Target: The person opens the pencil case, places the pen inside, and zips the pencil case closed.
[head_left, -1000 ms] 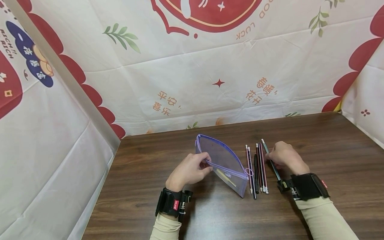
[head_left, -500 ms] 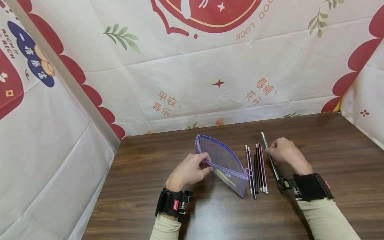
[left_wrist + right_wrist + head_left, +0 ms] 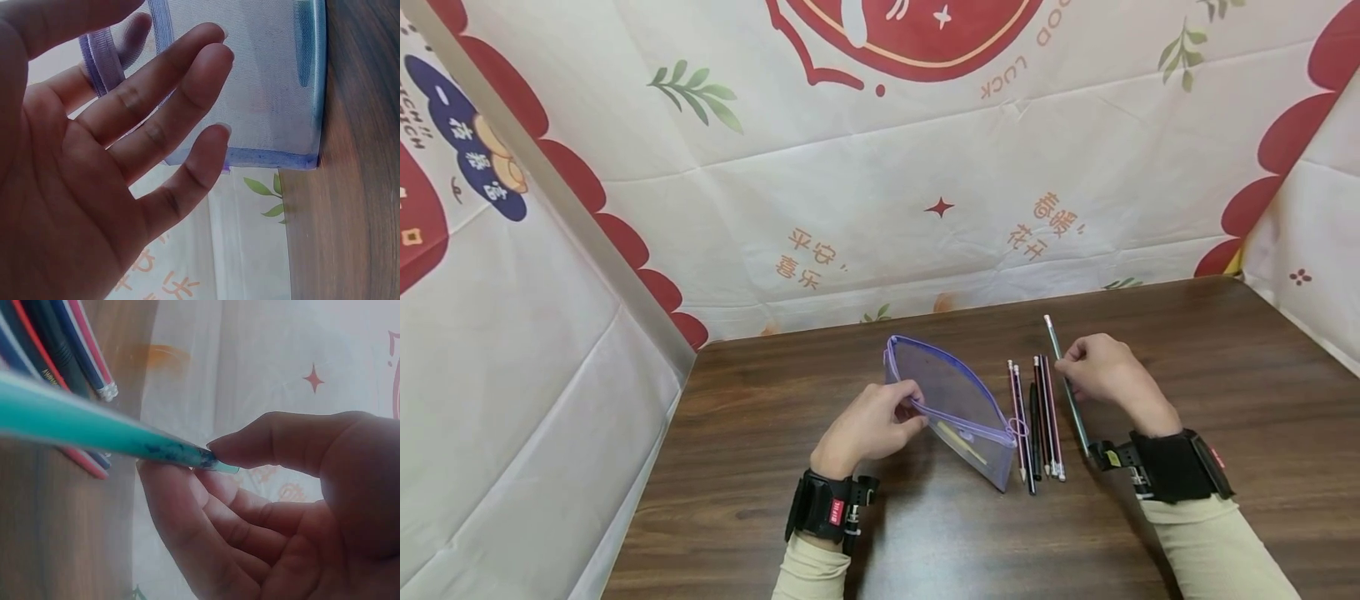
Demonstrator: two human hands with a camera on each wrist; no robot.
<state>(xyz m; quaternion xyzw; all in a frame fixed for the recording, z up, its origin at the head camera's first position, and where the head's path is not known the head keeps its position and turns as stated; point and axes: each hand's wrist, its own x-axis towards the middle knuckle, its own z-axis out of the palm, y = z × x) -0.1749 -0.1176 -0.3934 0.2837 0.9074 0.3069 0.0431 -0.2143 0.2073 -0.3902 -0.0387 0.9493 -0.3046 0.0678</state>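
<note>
My left hand pinches the zipper edge of a purple mesh pencil case, which stands tilted on the table with its mouth unzipped. A yellowish pencil shows through the mesh inside it. In the left wrist view the thumb and index finger are at the zip band, the other fingers loosely spread beside the mesh. To the right, my right hand pinches a teal pencil between thumb and index finger. The right wrist view shows this teal pencil close up, running left from the fingertips.
Between the case and my right hand, several pencils lie side by side on the brown wooden table, with a black pen among them. A printed white cloth hangs behind the table's far edge.
The right hand has raised the teal pencil slightly and shifted it toward the far edge. The left hand keeps its hold on the pencil case. The head view has shifted a little.
</note>
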